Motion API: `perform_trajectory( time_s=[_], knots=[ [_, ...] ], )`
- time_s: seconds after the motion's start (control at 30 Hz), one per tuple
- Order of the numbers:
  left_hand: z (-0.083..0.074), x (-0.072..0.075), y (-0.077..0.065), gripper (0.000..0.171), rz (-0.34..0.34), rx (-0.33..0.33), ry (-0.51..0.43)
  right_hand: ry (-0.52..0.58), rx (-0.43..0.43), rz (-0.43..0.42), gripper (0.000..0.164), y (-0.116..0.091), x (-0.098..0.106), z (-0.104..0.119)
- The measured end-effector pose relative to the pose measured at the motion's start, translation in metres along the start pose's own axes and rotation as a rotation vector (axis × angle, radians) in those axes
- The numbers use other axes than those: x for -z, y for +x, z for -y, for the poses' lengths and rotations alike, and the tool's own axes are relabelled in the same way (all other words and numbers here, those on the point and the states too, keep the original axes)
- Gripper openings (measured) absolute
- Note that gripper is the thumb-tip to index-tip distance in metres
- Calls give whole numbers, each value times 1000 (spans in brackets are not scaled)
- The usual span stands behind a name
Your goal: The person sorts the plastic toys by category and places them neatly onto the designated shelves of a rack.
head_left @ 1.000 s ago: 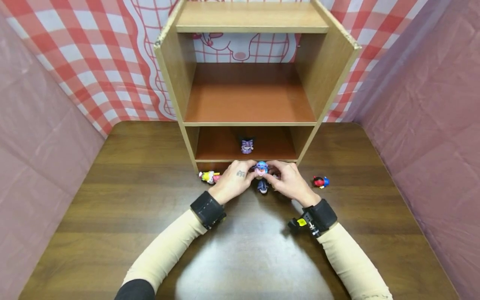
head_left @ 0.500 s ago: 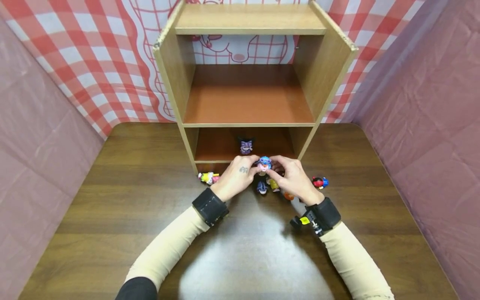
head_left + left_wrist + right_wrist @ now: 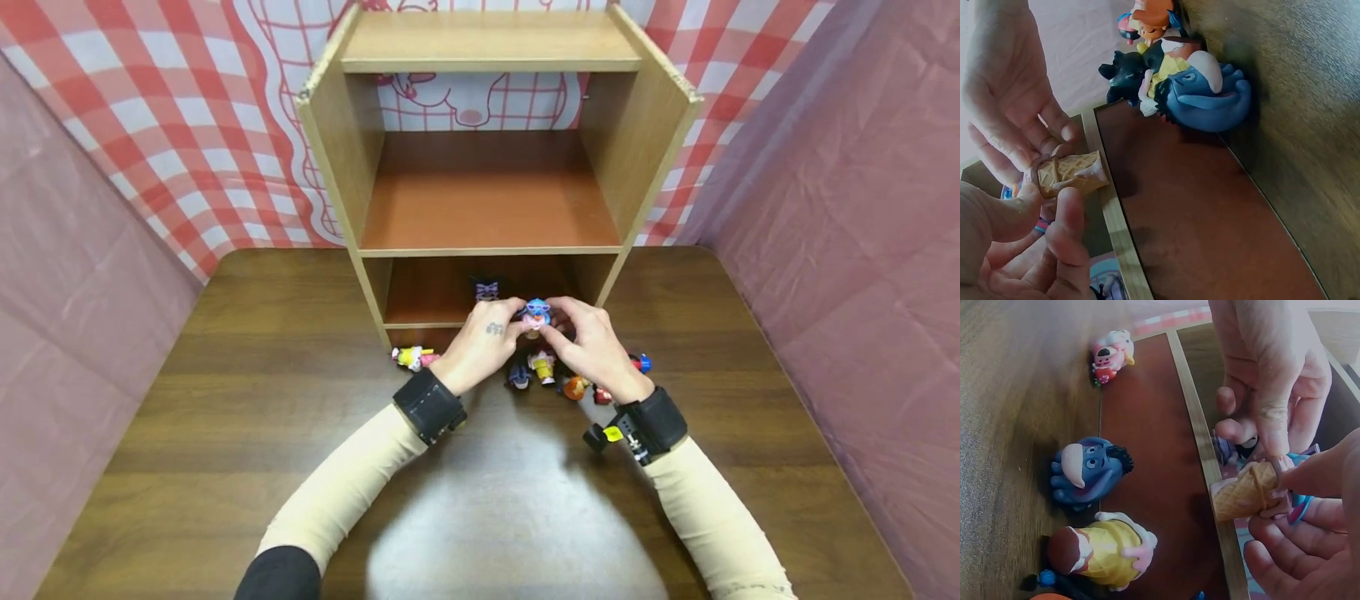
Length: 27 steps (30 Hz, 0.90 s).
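Both hands pinch one small figurine (image 3: 536, 312) between thumbs and fingers, at the front of the cabinet's lower shelf. It has a blue head with glasses, a pink middle and a waffle-cone base (image 3: 1247, 490). My left hand (image 3: 480, 343) holds it from the left, my right hand (image 3: 596, 350) from the right. In the left wrist view the cone (image 3: 1072, 172) points at the shelf's front edge strip, overlapping it. Behind the left hand, a purple figurine (image 3: 487, 290) stands on the lower shelf, partly hidden.
On the table before the wooden cabinet (image 3: 498, 250) lie a blue donkey figurine (image 3: 1088, 469), a yellow-bodied figurine (image 3: 1107, 550), an orange one (image 3: 575, 387) and a red one (image 3: 602, 395). A pink bear figurine (image 3: 1110, 356) lies left. A blue-and-red figurine (image 3: 643, 362) is partly behind the right hand.
Both hands have moved the cone figurine up and slightly right, toward the lower shelf. More figurines on the table now show below the hands, and the purple figurine is more covered.
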<state>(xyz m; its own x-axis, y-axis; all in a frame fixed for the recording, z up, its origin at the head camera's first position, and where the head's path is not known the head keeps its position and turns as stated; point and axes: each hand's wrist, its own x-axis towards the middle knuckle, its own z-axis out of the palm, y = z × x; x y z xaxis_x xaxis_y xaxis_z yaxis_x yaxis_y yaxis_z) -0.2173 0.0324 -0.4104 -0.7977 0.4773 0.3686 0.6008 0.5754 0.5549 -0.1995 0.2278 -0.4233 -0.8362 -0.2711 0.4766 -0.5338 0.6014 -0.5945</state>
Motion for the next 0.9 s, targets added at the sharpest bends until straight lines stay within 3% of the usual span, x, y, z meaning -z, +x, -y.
perform_trajectory(
  time_s=[0.37,0.9],
  knots=[
    [-6,-3,11,18,-22,-13,-34,-3,-62,-35,27,1,7,4],
    [-9,-10,20,21,-43,68,-60,12,-68,-126,31,2,0,-1]
  ],
)
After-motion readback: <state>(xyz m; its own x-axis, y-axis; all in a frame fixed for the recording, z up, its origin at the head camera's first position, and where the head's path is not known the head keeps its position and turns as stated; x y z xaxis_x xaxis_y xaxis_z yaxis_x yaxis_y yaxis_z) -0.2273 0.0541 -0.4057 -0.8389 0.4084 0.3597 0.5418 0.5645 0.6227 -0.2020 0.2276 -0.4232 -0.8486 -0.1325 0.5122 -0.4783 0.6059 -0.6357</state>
